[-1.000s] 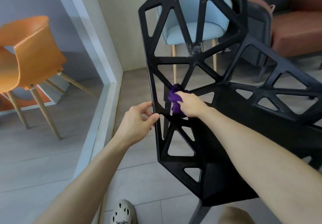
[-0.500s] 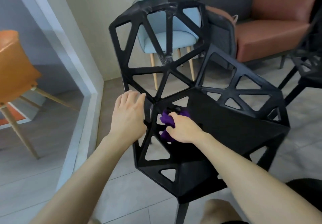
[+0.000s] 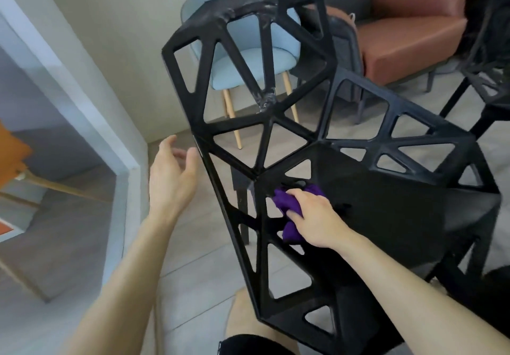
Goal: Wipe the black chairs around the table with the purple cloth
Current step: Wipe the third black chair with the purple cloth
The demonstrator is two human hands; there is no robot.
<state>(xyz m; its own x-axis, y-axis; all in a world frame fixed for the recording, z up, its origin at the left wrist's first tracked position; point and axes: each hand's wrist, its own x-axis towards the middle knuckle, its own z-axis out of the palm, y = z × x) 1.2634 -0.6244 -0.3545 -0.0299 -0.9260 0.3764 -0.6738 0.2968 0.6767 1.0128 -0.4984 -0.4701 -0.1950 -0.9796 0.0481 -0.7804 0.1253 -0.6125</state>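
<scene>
A black chair (image 3: 386, 186) with a lattice of triangular openings fills the middle of the head view, its backrest rising at upper centre. My right hand (image 3: 314, 218) presses a bunched purple cloth (image 3: 287, 203) on the seat where it meets the backrest. My left hand (image 3: 172, 178) hovers just left of the backrest's edge, fingers spread, holding nothing and apart from the frame. A second black chair (image 3: 485, 78) shows partly at the far right.
A light blue chair (image 3: 248, 59) on wooden legs stands behind the backrest. A brown leather sofa (image 3: 408, 29) sits at the back right. A white wall corner (image 3: 118, 145) with a glass panel runs along the left; an orange chair (image 3: 13, 150) is behind it.
My left hand has let go of the backrest's edge and opened beside it. My right hand with the cloth has slid down from the backrest onto the seat.
</scene>
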